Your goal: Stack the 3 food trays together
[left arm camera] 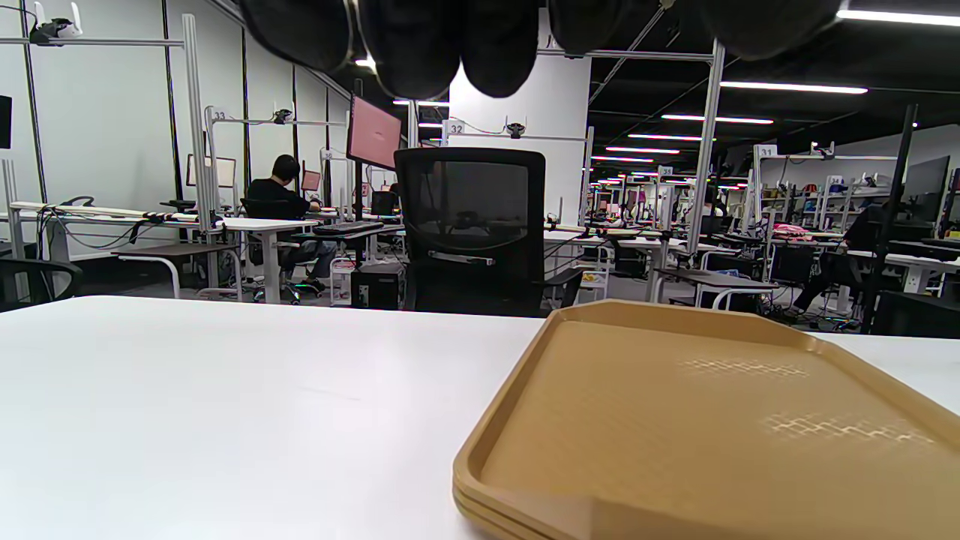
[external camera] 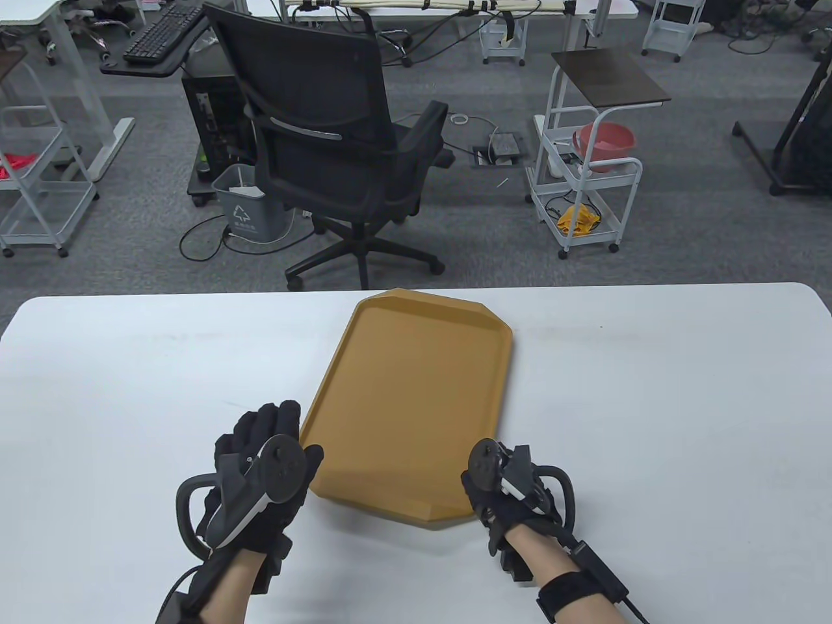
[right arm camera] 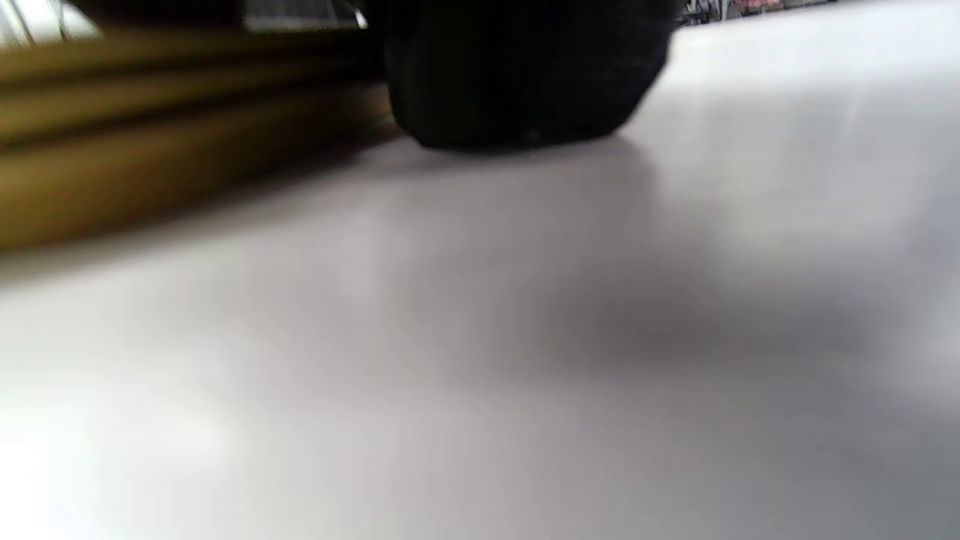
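Observation:
The tan food trays (external camera: pixel 416 403) lie nested in one stack in the middle of the white table. The layered rims show in the left wrist view (left arm camera: pixel 495 502) and as blurred tan bands in the right wrist view (right arm camera: pixel 112 150). My left hand (external camera: pixel 286 432) is open with its fingers spread, just left of the stack's near left corner, and holds nothing. Its fingertips (left arm camera: pixel 442 37) hang above the table. My right hand (external camera: pixel 491 484) sits at the stack's near right corner. One fingertip (right arm camera: pixel 525 82) rests on the table beside the stack's edge, gripping nothing that I can see.
The white table (external camera: pixel 650 403) spreads to both sides of the stack. A black office chair (external camera: pixel 338 143) stands beyond the far edge, with a white cart (external camera: pixel 585 188) to its right and a grey bin (external camera: pixel 250 208) to its left.

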### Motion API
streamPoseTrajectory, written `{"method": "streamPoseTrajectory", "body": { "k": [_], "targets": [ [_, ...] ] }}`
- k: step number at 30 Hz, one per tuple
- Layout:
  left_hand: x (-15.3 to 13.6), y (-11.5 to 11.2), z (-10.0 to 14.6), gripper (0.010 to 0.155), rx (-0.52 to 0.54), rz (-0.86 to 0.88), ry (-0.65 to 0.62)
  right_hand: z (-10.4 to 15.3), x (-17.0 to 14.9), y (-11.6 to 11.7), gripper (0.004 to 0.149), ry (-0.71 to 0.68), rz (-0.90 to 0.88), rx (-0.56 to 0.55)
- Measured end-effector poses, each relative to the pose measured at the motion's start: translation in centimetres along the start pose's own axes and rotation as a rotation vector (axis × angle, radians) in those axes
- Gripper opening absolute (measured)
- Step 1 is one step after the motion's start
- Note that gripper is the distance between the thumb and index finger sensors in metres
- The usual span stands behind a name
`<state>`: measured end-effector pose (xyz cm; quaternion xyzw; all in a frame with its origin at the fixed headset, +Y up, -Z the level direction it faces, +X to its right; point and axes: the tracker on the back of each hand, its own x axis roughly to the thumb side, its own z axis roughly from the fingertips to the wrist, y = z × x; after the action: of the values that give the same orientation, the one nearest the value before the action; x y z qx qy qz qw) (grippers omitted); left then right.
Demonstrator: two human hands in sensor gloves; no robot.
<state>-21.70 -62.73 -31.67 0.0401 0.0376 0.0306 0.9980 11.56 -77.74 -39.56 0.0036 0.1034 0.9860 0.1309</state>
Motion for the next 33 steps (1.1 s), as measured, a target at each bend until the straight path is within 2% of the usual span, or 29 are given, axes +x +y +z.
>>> {"method": "streamPoseTrajectory", "body": {
  "k": [3,5,11,17,24,33],
  "targets": [
    [-0.1,0.0,0.0,0.073,-0.001,0.003,0.001,0.2,-0.9,-1.2,0.071,-0.005,-0.13,0.053],
    [-0.1,0.0,0.0,0.073,0.001,0.002,0.002,0.5,-1.1,-2.3,0.07,-0.03,-0.138,0.038],
    [-0.4,0.1,0.0,0.074,0.012,0.013,0.002,3.2,-0.8,-7.0,0.071,-0.142,-0.15,-0.12],
    [-0.3,0.1,0.0,0.074,0.034,0.018,-0.002,7.6,-0.1,-11.5,0.073,-0.258,-0.098,-0.304],
    [-0.2,0.6,0.5,0.08,0.103,0.019,-0.026,10.6,-0.8,-13.4,0.078,-0.275,-0.058,-0.438],
    [-0.5,0.7,0.4,0.079,0.119,0.037,-0.022,10.5,-1.6,-13.3,0.078,-0.251,-0.007,-0.428]
  ]
}}
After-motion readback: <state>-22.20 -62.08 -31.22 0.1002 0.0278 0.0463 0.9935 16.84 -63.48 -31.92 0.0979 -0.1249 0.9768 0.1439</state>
